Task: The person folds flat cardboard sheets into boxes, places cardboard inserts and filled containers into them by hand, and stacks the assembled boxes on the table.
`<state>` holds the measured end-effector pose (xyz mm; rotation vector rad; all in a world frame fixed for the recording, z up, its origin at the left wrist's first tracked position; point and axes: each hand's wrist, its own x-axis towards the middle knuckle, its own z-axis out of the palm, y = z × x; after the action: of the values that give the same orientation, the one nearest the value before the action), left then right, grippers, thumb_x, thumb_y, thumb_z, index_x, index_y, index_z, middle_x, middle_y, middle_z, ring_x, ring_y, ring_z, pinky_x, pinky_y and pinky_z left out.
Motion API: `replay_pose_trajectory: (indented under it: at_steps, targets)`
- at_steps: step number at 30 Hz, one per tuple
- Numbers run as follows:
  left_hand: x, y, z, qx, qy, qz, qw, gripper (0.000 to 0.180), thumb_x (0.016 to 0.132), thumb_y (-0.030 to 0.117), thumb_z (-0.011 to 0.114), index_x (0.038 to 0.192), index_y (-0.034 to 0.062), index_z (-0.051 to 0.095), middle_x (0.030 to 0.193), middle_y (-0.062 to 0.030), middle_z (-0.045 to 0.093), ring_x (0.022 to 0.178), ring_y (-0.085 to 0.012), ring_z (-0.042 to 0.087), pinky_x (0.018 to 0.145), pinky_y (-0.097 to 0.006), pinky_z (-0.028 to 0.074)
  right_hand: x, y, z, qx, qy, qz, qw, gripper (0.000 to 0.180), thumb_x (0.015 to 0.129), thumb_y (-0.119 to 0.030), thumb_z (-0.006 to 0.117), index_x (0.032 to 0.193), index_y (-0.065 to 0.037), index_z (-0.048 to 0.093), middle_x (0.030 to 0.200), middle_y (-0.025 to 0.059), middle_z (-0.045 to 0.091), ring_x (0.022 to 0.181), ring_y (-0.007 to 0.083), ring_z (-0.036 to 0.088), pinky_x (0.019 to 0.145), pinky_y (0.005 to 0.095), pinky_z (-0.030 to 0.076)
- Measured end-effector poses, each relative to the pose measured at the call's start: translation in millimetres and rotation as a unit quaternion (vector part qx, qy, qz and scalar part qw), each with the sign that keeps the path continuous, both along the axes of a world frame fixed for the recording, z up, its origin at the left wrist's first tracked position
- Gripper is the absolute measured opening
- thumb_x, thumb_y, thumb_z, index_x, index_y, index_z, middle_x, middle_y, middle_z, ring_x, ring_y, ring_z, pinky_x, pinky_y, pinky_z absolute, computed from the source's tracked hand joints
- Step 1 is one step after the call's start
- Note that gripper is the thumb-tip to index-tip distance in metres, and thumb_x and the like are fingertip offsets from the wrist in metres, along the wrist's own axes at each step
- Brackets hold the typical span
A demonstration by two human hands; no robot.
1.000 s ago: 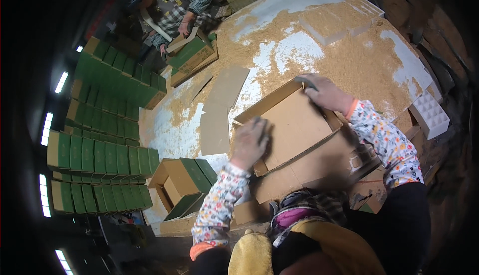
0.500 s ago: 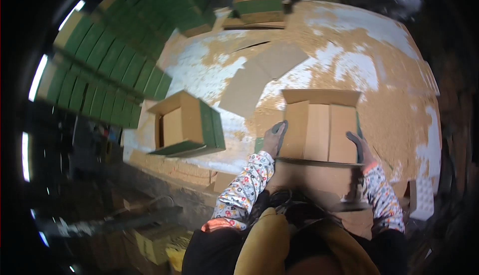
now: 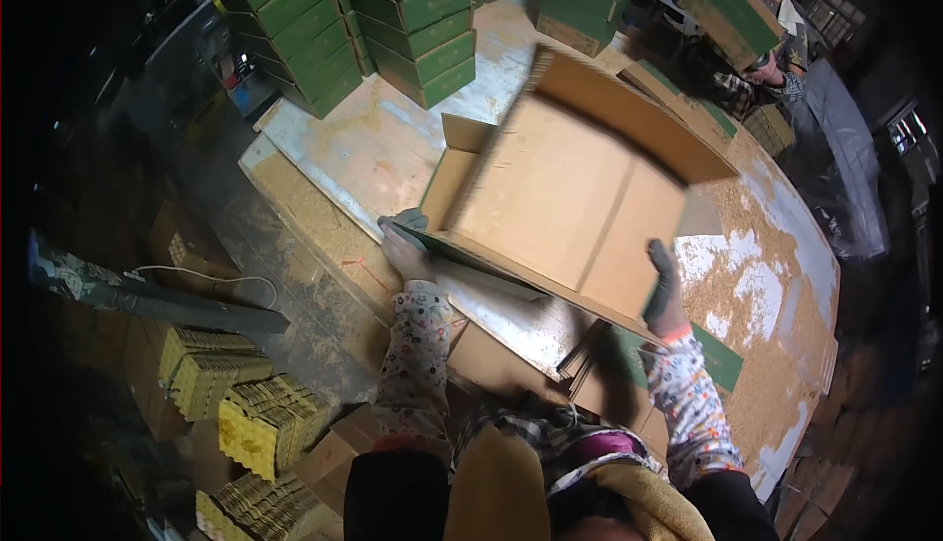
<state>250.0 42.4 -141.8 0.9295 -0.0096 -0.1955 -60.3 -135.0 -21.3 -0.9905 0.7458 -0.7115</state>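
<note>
I hold a large open cardboard box [image 3: 575, 192], brown inside and green outside, lifted above the worktable [image 3: 354, 153] with its open side facing me. My left hand [image 3: 405, 244], in a dark glove, grips the box's near left corner. My right hand [image 3: 665, 291], also gloved, clasps its near right edge. Both forearms wear patterned sleeves. One flap of the box [image 3: 462, 134] sticks out at the left.
Stacks of green boxes [image 3: 393, 11] line the far side of the table. Another person [image 3: 756, 40] at the far right holds a green box. Flat cardboard sheets [image 3: 599, 369] lie under my arms. Yellow egg trays [image 3: 250, 423] are piled at the lower left.
The view has swung round. The box has come up off the table and tilted toward me, with both hands still on its near edge.
</note>
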Motion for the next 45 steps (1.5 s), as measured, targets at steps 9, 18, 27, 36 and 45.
replay_pose_trajectory:
  at_steps: [9, 18, 27, 36, 45]
  targets:
    - [-53.1, 17.6, -35.3, 0.541, -0.442, 0.083, 0.711, 0.045, 0.102, 0.027, 0.029, 0.120, -0.0111, 0.047, 0.117, -0.0237, 0.053, 0.110, -0.0337, 0.050, 0.095, -0.038, 0.042, 8.7, 41.0, -37.9, -0.389, 0.404, 0.099, 0.822, 0.059, 0.084, -0.044, 0.059, 0.129, -0.008, 0.048, 0.131, 0.0243, 0.045, 0.125, 0.0388, 0.039, 0.108, 0.0466, 0.026]
    - [-323.2, -10.0, -19.8, 0.495, -0.349, -0.467, 0.644, 0.091, 0.083, 0.043, 0.066, 0.136, -0.0166, 0.022, 0.137, -0.0361, 0.031, 0.129, -0.0433, 0.033, 0.109, -0.044, 0.028, -423.1, 82.1, -122.3, 0.026, 0.529, -0.275, 0.802, 0.086, 0.078, -0.051, 0.066, 0.134, 0.008, 0.038, 0.127, 0.0293, 0.051, 0.122, 0.0355, 0.049, 0.104, 0.0390, 0.036]
    - [-323.1, -73.8, 245.0, 0.324, -0.436, -0.713, 0.444, 0.053, 0.084, 0.034, 0.064, 0.123, -0.0016, 0.056, 0.105, -0.0109, 0.065, 0.085, -0.0197, 0.064, 0.074, -0.028, 0.050, -464.6, 89.2, 53.1, -0.227, 0.176, -0.511, 0.810, 0.033, 0.087, -0.021, 0.064, 0.108, 0.003, 0.056, 0.096, 0.0097, 0.062, 0.088, 0.0175, 0.059, 0.081, 0.0289, 0.047]
    - [-380.6, -179.5, 232.7, 0.372, -0.808, -0.364, 0.276, 0.042, 0.089, 0.039, 0.052, 0.080, -0.0005, 0.066, 0.074, -0.0176, 0.066, 0.067, -0.0277, 0.066, 0.059, -0.041, 0.052, -453.6, 0.7, 48.0, -0.277, 0.211, -0.409, 0.843, 0.055, 0.080, -0.026, 0.074, 0.118, 0.005, 0.049, 0.114, 0.0196, 0.054, 0.095, 0.0276, 0.057, 0.079, 0.0367, 0.049]
    - [-412.1, -121.3, 214.1, 0.216, -0.689, -0.679, 0.132, 0.091, 0.084, 0.065, 0.051, 0.145, 0.0039, 0.023, 0.149, -0.0210, 0.025, 0.137, -0.0339, 0.025, 0.113, -0.041, 0.020, -389.5, -26.3, 17.7, -0.265, 0.676, -0.193, 0.660, 0.093, 0.074, -0.049, 0.072, 0.141, 0.002, 0.031, 0.134, 0.0210, 0.046, 0.121, 0.0319, 0.047, 0.101, 0.0362, 0.037]
